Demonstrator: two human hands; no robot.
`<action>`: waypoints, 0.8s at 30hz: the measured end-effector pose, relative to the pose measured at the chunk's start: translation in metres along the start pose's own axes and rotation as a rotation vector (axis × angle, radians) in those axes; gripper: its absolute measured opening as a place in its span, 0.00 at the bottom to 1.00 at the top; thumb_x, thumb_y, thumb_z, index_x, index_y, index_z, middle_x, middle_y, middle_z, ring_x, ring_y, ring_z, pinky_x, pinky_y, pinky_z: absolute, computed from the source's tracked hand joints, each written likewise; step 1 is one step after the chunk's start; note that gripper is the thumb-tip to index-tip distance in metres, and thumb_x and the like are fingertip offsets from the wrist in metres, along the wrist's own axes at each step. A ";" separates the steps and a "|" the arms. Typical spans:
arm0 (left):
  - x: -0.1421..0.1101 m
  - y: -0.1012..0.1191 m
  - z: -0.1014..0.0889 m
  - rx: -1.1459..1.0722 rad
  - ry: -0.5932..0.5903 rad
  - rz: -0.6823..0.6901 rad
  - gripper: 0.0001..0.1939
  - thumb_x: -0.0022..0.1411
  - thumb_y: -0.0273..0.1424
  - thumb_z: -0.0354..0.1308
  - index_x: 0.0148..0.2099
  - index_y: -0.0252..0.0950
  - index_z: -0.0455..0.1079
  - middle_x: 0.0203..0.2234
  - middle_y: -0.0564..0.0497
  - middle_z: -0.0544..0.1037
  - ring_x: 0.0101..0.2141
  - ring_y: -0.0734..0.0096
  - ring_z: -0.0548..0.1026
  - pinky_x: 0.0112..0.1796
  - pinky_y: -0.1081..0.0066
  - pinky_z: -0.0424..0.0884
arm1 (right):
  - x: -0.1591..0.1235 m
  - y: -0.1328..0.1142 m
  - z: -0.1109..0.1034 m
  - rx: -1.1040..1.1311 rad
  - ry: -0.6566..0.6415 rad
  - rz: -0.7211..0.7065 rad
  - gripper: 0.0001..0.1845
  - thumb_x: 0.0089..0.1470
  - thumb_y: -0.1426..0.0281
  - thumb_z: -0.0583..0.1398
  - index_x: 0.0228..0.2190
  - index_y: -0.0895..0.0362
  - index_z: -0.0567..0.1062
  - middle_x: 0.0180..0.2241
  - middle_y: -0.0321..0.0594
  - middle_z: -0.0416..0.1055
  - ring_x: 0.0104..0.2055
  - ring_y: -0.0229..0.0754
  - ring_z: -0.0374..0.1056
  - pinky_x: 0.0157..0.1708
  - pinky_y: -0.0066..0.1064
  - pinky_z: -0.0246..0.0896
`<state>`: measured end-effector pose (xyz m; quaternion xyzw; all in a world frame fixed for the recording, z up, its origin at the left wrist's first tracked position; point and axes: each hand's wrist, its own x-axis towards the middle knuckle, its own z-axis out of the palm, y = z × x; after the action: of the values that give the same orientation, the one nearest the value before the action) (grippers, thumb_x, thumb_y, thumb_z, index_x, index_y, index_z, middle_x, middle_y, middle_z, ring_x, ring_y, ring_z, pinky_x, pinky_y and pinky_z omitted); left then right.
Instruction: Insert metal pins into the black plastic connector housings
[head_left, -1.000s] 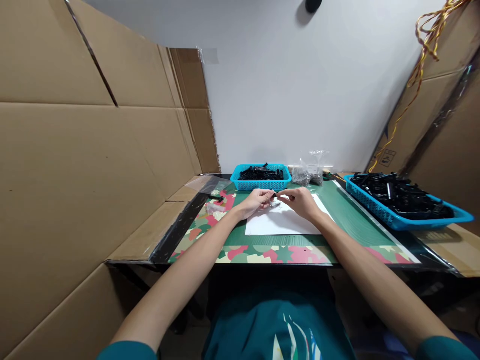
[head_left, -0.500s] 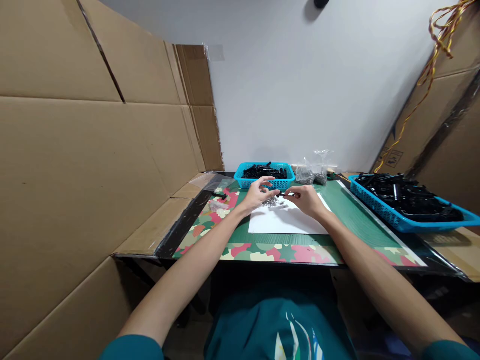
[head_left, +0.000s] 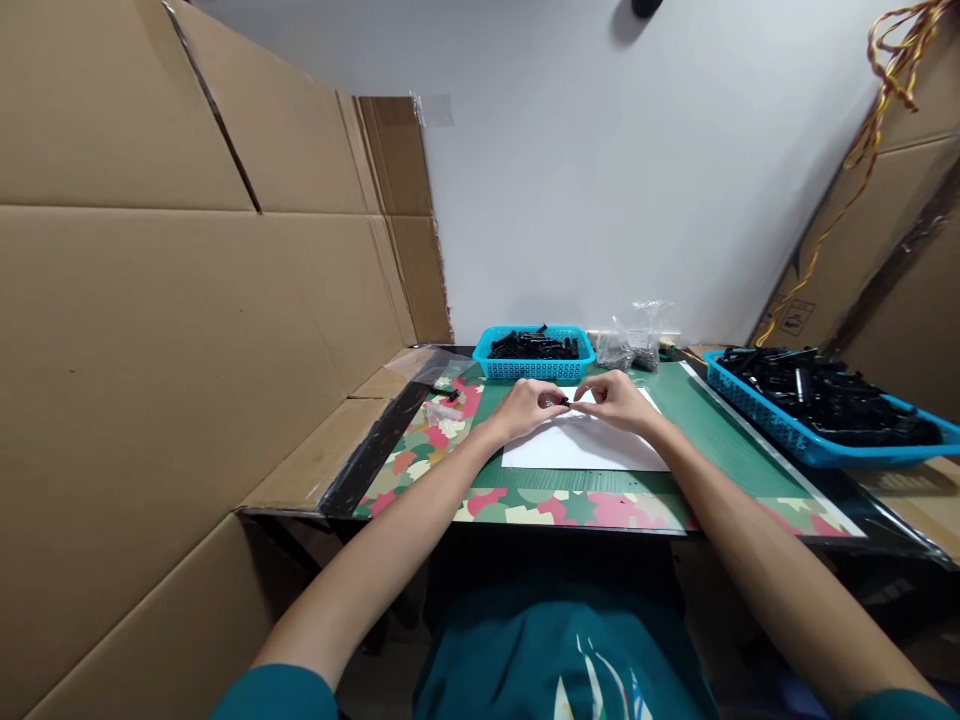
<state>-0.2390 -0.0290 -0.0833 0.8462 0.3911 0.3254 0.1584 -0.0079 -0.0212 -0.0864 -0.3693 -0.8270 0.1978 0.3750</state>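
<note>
Over the white sheet of paper, my two hands meet at their fingertips. Between the thumb and fingers of my left hand is a small black plastic part. My right hand is closed in a pinch right beside that part, its thumb and forefinger pointing at the part's right end. Whatever lies between the right fingertips is too small to make out. Part of the paper and the small metal pieces on it are hidden behind the hands.
A blue basket of black parts stands at the back, beside clear bags of small pieces. Another blue basket sits at the right, heaped with black pieces. Black parts and a small plastic bag lie left. Cardboard walls the left side.
My left hand has lowered and its spread fingers have curled in around the black part. My right hand stays close by. The view has shifted slightly.
</note>
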 end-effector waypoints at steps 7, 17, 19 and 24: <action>-0.004 0.012 0.008 0.013 -0.075 0.032 0.11 0.65 0.38 0.67 0.42 0.36 0.83 0.35 0.49 0.85 0.31 0.69 0.74 0.34 0.70 0.65 | 0.002 0.000 -0.001 0.228 0.212 0.145 0.46 0.61 0.33 0.50 0.21 0.60 0.79 0.14 0.35 0.56 0.17 0.36 0.54 0.22 0.31 0.48; -0.007 0.020 0.014 0.076 -0.116 0.053 0.08 0.65 0.35 0.65 0.42 0.37 0.82 0.33 0.49 0.83 0.32 0.67 0.76 0.34 0.70 0.65 | 0.010 -0.002 0.007 0.305 0.189 0.164 0.46 0.60 0.32 0.52 0.13 0.58 0.74 0.10 0.38 0.60 0.15 0.36 0.56 0.21 0.30 0.52; -0.007 0.021 0.014 0.063 -0.124 0.071 0.08 0.65 0.35 0.65 0.41 0.36 0.81 0.32 0.50 0.82 0.31 0.68 0.75 0.34 0.70 0.65 | 0.011 -0.002 0.014 0.285 0.222 0.180 0.46 0.59 0.32 0.52 0.11 0.57 0.72 0.09 0.39 0.59 0.14 0.36 0.56 0.20 0.30 0.51; -0.007 0.020 0.018 0.029 -0.120 0.082 0.07 0.65 0.33 0.66 0.41 0.35 0.81 0.32 0.49 0.82 0.31 0.69 0.76 0.34 0.71 0.66 | 0.012 -0.001 0.027 0.373 0.311 0.235 0.45 0.61 0.31 0.47 0.10 0.53 0.63 0.08 0.38 0.56 0.13 0.36 0.56 0.18 0.29 0.49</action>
<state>-0.2190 -0.0469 -0.0895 0.8817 0.3508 0.2746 0.1556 -0.0338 -0.0142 -0.0973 -0.4133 -0.6602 0.3300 0.5333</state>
